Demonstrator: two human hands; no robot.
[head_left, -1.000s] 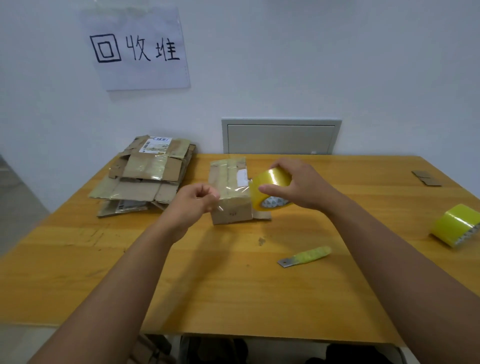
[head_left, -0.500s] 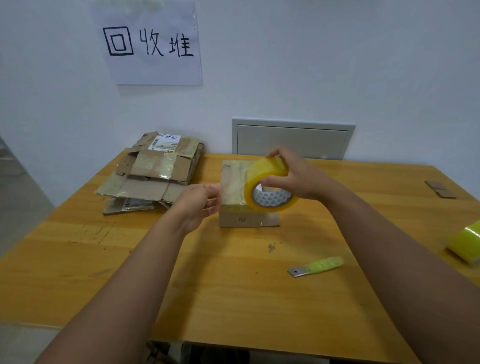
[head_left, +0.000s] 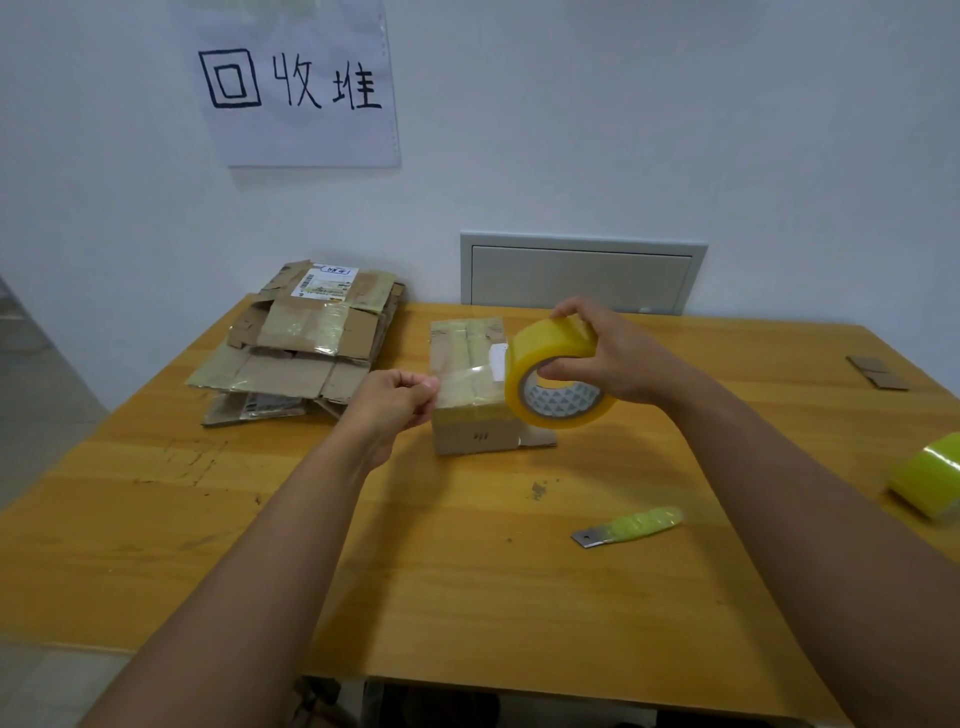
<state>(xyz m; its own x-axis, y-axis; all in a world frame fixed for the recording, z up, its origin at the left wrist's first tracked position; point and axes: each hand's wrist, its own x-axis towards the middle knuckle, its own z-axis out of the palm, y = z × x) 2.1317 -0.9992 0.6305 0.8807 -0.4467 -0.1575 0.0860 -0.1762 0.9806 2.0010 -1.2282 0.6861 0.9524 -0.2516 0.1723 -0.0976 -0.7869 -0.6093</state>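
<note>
A small cardboard box (head_left: 478, 436) stands on the wooden table (head_left: 467, 597), taped along its top, and serves as the centre of the work. Just above its right end, the right hand (head_left: 623, 358) holds a roll of yellow tape (head_left: 540, 345) on edge, thumb hooked into the core and the other fingers (head_left: 574, 312) curled over the outer rim. At the box's left end, the left hand (head_left: 389, 400) is closed with its fingers (head_left: 423, 387) pinching the free end of a clear strip of tape (head_left: 467, 378), which stretches from that hand across the top of the box to the roll. Whether the strip touches the box top cannot be told. Left of the box and near it lies a stack of flattened cardboard (head_left: 306, 343) with a shipping label on top. In front of the box and to its right, a blade with a green wrapped handle (head_left: 631, 526) lies flat on the table. Far right of the box sits a second roll of tape (head_left: 930, 480) at the table's edge, with cardboard scraps (head_left: 875, 371) well behind it. Behind the box, a grey wall panel (head_left: 582, 275) and a handwritten paper sign (head_left: 296, 83) hang on the wall.
</note>
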